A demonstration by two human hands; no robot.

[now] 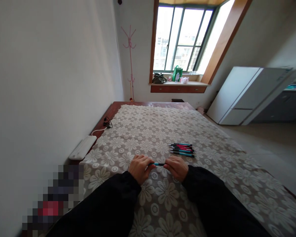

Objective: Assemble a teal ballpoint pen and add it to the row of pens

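Daylight from the window (pixel 185 36) falls on a table (pixel 162 128) under a floral lace cloth. Left hand (pixel 139 168) and right hand (pixel 177 167) each pinch one end of a teal pen (pixel 159 164), held level just above the cloth, a grip suited to pulling or twisting. Five more pens (pixel 182 149) lie parallel just beyond, within reach. A white power strip (pixel 83 147) rests at the wall edge.

Floral lace cloth (pixel 162 131) over tabletop. White power strip (pixel 83 147) at left edge by wall. Pink coat stand (pixel 130 62) in corner. Green bag (pixel 177 73) on windowsill. White cabinet (pixel 246 95) far right.
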